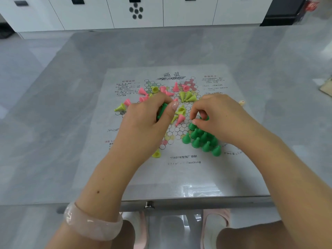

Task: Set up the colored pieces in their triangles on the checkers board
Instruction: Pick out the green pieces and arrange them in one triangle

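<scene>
White cabinets point(143, 13) line the far wall, and nearer to us a grey glossy table point(53, 123) carries a paper checkers board point(179, 173) printed with a star of circles. We are seated, looking down at two bare hands over the board. Our left hand point(143, 123) curls around a few dark green pieces point(162, 110), held as a reserve. Our right hand point(219, 117) pinches one green piece point(204, 118) with thumb and fingertips, setting it at the far edge of the green cluster point(201, 139) standing upright just below the pinch. To do this well, we judge we should lower it straight onto a free circle without nudging its upright neighbours. Beyond and left of both grips, pink pieces point(143, 93) and yellow pieces point(187, 96) lie tipped and scattered over the centre; these crowd the path and still need sorting. One yellow piece point(156, 154) lies under our left wrist. A pale bangle point(93, 221) circles that forearm.
</scene>
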### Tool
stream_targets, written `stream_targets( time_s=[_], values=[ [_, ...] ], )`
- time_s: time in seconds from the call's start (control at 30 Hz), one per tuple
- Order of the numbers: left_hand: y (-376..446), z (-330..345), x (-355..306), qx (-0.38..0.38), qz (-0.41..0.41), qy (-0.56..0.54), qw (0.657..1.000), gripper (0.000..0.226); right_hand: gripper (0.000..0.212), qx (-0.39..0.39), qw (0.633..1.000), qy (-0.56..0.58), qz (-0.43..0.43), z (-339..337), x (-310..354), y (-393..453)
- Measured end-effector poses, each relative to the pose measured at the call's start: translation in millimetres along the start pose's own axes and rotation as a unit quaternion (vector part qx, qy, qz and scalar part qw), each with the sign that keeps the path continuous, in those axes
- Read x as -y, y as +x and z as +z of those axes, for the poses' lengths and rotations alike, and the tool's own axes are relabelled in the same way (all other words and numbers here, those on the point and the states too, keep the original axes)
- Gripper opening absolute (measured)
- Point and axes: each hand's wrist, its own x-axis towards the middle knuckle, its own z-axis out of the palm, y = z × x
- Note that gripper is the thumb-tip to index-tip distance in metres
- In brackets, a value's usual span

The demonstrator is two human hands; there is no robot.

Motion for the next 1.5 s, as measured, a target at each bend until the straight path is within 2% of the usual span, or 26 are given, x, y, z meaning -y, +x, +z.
stream_targets(
  time_s=[0.27, 1.03, 1.17, 1.23, 1.37, 1.43, 1.5],
  values=[
    [-0.3, -3.1, 0.0, 0.002, 0.002, 0.005, 1.0, 0.02, 0.007, 0.022, 1.0, 0.004, 0.004, -0.6, -2.2, -0.7],
    [0.2, -1.2, 4.5, 0.016, 0.027, 0.056, 0.998, 0.016, 0.014, 0.033, 0.999, 0.008, 0.007, -3.6, -1.7, -3.8],
    [1.3, -0.8, 3.8, 0.037, 0.02, 0.039, 0.998, 0.017, 0.014, -0.017, 0.999, 0.027, -0.02, -10.4, 3.2, -6.5],
    [2.1, 1.3, 3.1, 0.037, -0.006, 0.007, 0.999, 0.01, 0.013, -0.071, 0.994, 0.071, -0.033, -15.6, 8.9, -8.3],
    [4.9, 4.7, 4.1, 0.01, -0.141, -0.137, 0.98, 0.034, 0.009, -0.156, 0.973, 0.156, -0.069, -19.0, 23.5, -14.0],
    [5.3, 4.4, 3.7, 0.013, -0.202, -0.205, 0.957, 0.04, 0.005, -0.164, 0.964, 0.191, -0.084, -18.2, 29.7, -16.9],
    [5.5, 5.1, 2.6, 0.021, -0.252, -0.263, 0.931, 0.045, 0.004, -0.137, 0.961, 0.224, -0.092, -15.8, 34.8, -19.1]
  ],
)
